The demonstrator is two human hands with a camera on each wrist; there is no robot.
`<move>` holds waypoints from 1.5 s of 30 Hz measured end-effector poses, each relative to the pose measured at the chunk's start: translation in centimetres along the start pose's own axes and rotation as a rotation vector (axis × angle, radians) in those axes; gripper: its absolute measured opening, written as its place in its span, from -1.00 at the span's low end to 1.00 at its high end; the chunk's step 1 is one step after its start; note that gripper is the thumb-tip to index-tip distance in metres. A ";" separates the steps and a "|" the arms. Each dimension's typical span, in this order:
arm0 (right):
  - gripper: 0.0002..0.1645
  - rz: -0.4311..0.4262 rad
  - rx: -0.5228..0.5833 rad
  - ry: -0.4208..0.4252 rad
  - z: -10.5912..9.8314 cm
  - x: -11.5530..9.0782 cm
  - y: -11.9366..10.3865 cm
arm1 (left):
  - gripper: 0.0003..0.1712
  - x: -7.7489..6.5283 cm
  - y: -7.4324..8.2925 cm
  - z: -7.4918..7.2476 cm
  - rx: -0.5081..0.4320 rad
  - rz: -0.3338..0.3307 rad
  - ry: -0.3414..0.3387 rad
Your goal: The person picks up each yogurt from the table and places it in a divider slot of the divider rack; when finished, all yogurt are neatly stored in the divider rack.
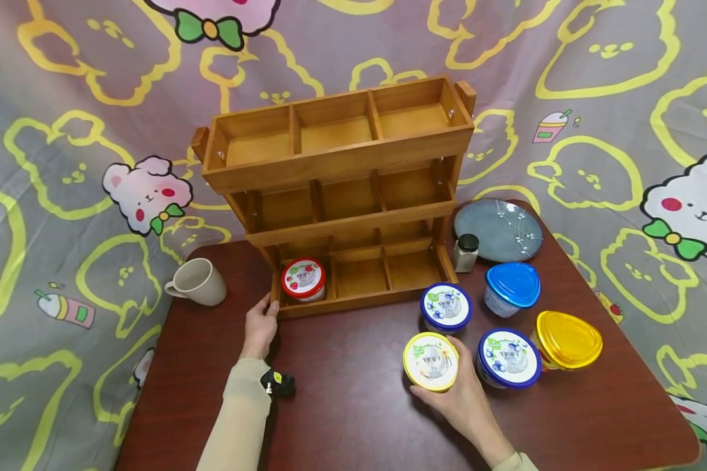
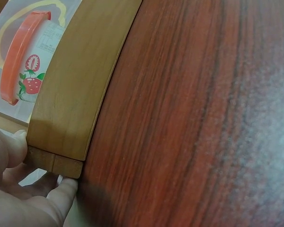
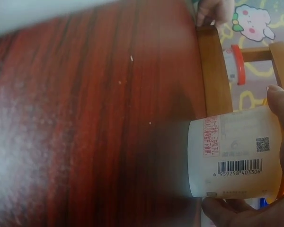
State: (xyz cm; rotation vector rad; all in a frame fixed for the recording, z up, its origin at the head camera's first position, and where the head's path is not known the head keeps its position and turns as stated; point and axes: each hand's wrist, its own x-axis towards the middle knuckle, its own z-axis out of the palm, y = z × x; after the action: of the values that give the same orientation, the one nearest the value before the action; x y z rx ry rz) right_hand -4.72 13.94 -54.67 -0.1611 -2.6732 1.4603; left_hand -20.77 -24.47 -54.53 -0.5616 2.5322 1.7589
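Note:
My right hand (image 1: 468, 399) holds a round white tub with a yellow lid (image 1: 431, 362), its thumb and fingers around the side. The right wrist view shows a barcode on the wall of this tub (image 3: 232, 156). My left hand (image 1: 260, 327) grips the front left corner of a three-tier wooden shelf (image 1: 336, 157), thumb and fingertips on either side of the wood (image 2: 57, 161) in the left wrist view. A red-lidded strawberry tub (image 1: 304, 280) sits in the bottom tier's left compartment. Close by my right hand stand two blue-lidded blueberry tubs, one behind (image 1: 446, 307) and one to the right (image 1: 509, 358).
On the right of the brown table (image 1: 342, 405) are a blue-lidded container (image 1: 512, 286), a yellow-lidded container (image 1: 568, 340), a black-capped jar (image 1: 465, 253) and a grey-blue plate (image 1: 495, 229). A beige mug (image 1: 200, 282) stands left of the shelf. Patterned cloth (image 1: 595, 131) hangs behind.

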 end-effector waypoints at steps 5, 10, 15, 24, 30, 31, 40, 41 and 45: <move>0.45 0.014 -0.006 -0.005 0.0 0.0 -0.2 | -0.43 0.0 0.1 0.0 0.006 -0.003 -0.006; 0.45 0.034 -0.004 -0.012 0.0 -0.1 -0.4 | -0.43 0.0 0.1 -0.1 0.010 -0.025 -0.011; 0.44 -0.002 0.005 -0.013 0.1 -0.3 -1.2 | -0.43 0.1 0.1 -0.2 -0.001 -0.024 -0.017; 0.45 -0.075 0.072 -0.025 0.6 1.0 -5.9 | -0.44 0.2 0.0 -0.3 -0.025 -0.008 -0.002; 0.42 -0.134 0.111 -0.031 1.0 3.6 -9.1 | -0.44 0.1 -0.1 -0.3 -0.016 0.013 -0.003; 0.41 -0.149 0.128 -0.030 1.1 4.2 -9.6 | -0.44 0.2 -0.1 -0.3 -0.015 0.016 -0.006; 0.37 -0.218 0.159 -0.035 2.0 9.8 -13.5 | -0.44 0.2 -0.4 -0.2 -0.027 0.015 -0.005; 0.37 -0.220 0.152 -0.035 2.2 10.4 -13.8 | -0.44 0.2 -0.4 -0.2 -0.030 0.019 -0.005; 0.37 -0.203 0.143 -0.046 3.2 12.5 -14.6 | -0.44 0.1 -0.4 -0.2 -0.043 0.021 0.002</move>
State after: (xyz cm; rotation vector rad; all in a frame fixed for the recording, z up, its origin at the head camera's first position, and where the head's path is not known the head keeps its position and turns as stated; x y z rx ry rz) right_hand -18.22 5.12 -43.72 0.1508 -2.5187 1.5978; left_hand -20.72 -24.85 -54.88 -0.5410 2.5165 1.8244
